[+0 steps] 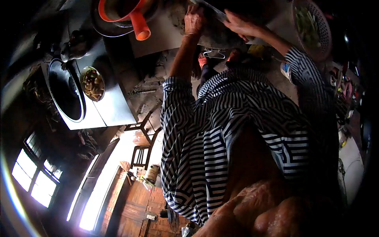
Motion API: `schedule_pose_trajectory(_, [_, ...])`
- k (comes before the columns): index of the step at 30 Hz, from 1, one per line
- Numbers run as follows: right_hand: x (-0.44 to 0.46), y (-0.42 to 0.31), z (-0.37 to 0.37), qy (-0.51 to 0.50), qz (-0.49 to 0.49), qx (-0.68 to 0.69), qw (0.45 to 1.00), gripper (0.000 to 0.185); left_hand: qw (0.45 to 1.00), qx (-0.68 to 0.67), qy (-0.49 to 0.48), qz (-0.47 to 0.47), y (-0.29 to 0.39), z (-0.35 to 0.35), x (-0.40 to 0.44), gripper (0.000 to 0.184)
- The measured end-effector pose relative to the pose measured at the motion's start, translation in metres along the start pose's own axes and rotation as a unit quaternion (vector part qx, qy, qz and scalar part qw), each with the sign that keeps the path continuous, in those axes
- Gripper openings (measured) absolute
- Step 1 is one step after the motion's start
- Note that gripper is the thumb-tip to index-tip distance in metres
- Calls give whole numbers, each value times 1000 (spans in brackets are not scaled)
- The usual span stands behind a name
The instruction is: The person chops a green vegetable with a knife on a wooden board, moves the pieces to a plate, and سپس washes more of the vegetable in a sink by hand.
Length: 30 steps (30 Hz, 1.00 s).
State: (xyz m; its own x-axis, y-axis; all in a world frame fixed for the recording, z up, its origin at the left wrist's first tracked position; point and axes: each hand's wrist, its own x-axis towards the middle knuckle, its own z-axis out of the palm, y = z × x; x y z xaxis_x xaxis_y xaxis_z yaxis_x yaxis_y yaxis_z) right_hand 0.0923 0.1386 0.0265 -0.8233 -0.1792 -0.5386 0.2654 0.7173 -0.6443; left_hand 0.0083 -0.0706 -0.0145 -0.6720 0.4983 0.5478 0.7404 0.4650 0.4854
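Observation:
My left hand [194, 19] is at the top edge of the head view with its fingers curled down; what they press on is hidden. To its right, my right hand [240, 24] is closed at the end of a long pale blade, which looks like a knife [213, 10]. The blade slants up from my right hand towards my left fingers. Both hands are over a dark, rounded block or board [221, 38], too dim to make out well. A basket with holes [326, 37] holding green vegetables [307, 27] is right of my right hand.
An orange dipper [140, 27] rests over a dark basin at upper left. Further left, a bowl of cut food [93, 83] stands beside a large wok [83, 106] on a pale stove top [118, 110]. A wooden chair [141, 156] and a doorway are behind.

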Motion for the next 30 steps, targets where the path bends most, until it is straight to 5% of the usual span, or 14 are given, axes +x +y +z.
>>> schedule_pose_trajectory(3, [47, -68, -4, 26, 66, 13, 997, 73, 983, 3, -146, -109, 4, 5, 0, 22])
schedule_pose_trajectory(5, [110, -20, 7, 17, 48, 20, 999, 70, 981, 23, -160, -104, -10, 8, -9, 23])
schedule_pose_trajectory(9, [25, -54, -40, -44, 65, 11, 997, 51, 972, 68, -202, -103, -48, 42, -43, 26])
schedule_pose_trajectory(10, [3, -59, -43, -59, 71, 11, 996, 50, 971, 65, -206, -105, -35, 28, -38, 26])
schedule_pose_trajectory(12, [-27, -48, -52, -57, 4, -6, 998, 57, 999, -27, -22, 26, -3, -7, -6, 34])
schedule_pose_trajectory(16, [-29, -25, -13, -16, 39, 59, 997, 54, 997, -28, -64, -32, -19, 15, -29, 39])
schedule_pose_trajectory(19, [31, -12, 22, 248, -190, -143, 939, 68, 998, 6, -53, 29, -22, 12, -22, 40])
schedule_pose_trajectory(24, [49, -63, -15, 64, -3, -11, 998, 65, 997, 29, -56, 39, -59, 23, -30, 40])
schedule_pose_trajectory(25, [33, -61, -22, 33, -35, 54, 997, 62, 996, 61, -54, 42, -57, 24, -30, 39])
schedule_pose_trajectory(29, [12, -81, -26, 51, 43, -12, 998, 63, 993, 66, -51, 84, -35, 6, -11, 38])
schedule_pose_trajectory(30, [12, -82, -24, 46, 40, -19, 998, 63, 991, 38, -121, 42, -36, 3, -12, 39])
